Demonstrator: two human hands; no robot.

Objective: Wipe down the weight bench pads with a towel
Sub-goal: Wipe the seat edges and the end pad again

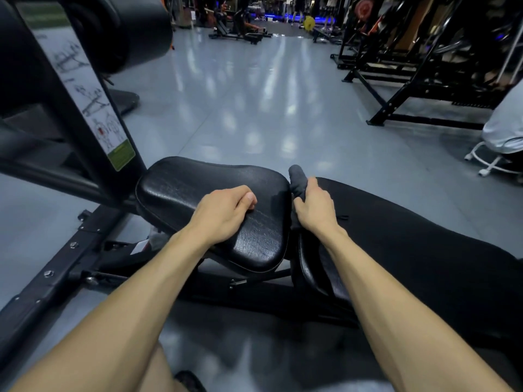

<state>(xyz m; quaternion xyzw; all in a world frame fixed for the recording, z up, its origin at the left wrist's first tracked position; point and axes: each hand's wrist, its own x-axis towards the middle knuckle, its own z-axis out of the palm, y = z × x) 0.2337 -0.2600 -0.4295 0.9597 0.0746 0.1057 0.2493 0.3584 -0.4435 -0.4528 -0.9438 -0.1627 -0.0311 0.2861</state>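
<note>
My right hand grips the towel, apparently wedged in the gap between seat pad and back pad. My left hand, fingers curled, rests on the seat pad's right edge.

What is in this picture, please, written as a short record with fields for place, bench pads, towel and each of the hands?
place: gym with a shiny grey floor and racks on the right
seat pad: black seat pad, tilted
long pad: black long pad, right of the seat pad
towel: dark towel, at the gap between the two pads
left hand: left hand rests on the seat pad, fingers curled, holding nothing
right hand: right hand grips the towel
</note>
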